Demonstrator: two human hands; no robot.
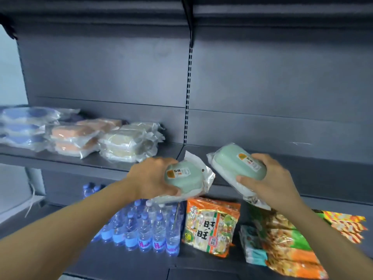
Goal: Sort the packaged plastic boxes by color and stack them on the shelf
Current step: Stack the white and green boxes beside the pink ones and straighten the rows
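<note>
Each hand holds one green box: left hand (153, 176) grips one (182, 176), right hand (270, 178) another (236, 165). Next, probably stack both beside the cream pile (129, 142) on the shelf (302, 168).

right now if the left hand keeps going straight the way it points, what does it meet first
The left hand, holding a green box, points forward and right toward the bare shelf board. Most likely it meets the other green box held in the right hand first, though depth is unclear.
</note>
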